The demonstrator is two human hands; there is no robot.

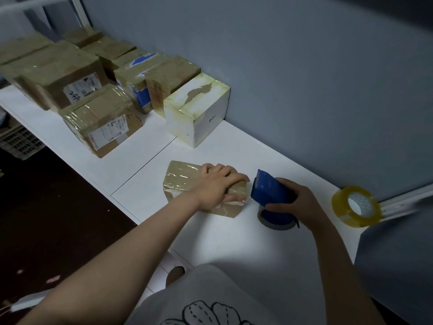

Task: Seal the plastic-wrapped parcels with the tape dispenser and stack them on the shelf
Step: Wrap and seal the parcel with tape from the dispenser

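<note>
Flat brown plastic-wrapped parcel (180,180) pinned under left grip (218,187), pressed flat, uncurled. Blue plastic tape dispenser (271,192) clamped in right grip (298,204), just beside. Sealing step, probably; next: tape dragged across, parcel held steady.

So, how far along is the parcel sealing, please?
Done: several taped boxes sit by the wall. In hand: the left hand presses a flat parcel while the right hand holds the tape dispenser at its edge. Left: finishing this seal and stacking it.
</note>
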